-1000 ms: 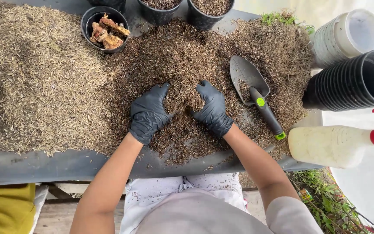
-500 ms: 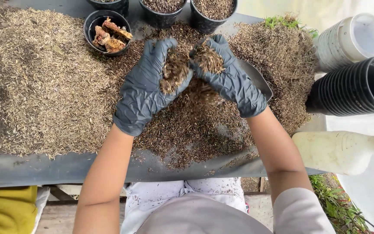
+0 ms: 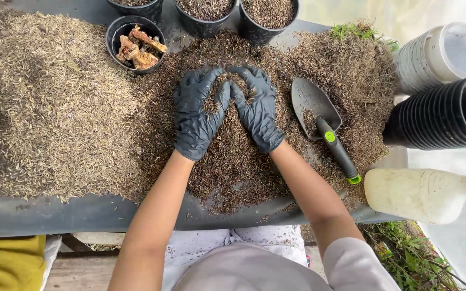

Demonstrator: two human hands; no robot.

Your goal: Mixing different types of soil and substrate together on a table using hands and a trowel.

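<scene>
At the left end of the worktop point(image 3: 55, 213) lies a wide, pale spread of dry husks point(image 3: 44, 102), running from the back edge almost to the front edge. At the back, just right of that spread, stands a small black pot point(image 3: 115, 33) holding brown root pieces point(image 3: 138, 47). Three more black pots point(image 3: 206, 13) line the back edge, each filled with dark mix.

Your left hand point(image 3: 196, 116), in a black glove, rests in the middle of the worktop on the dark potting mix point(image 3: 233, 161). Its fingers are pressed together and curled inward, cupping a small clump of that mix. Your right hand point(image 3: 255, 108), also gloved, sits touching the left one at the fingertips, fingers likewise together and curved, with mix lying in the palm. Both hands form one shared scoop above the heap. The heap reaches from the back pots to near the front edge.

Just right of your right hand lies a garden trowel point(image 3: 319, 121), blade toward the back, handle pointing to the front right corner, mix on the blade.

Off the right end lie a stack of black pots point(image 3: 443, 116) on its side, a stack of white pots point(image 3: 432, 56) behind it, and a pale bottle point(image 3: 422, 194) with a red cap, on its side near the front right corner.
</scene>
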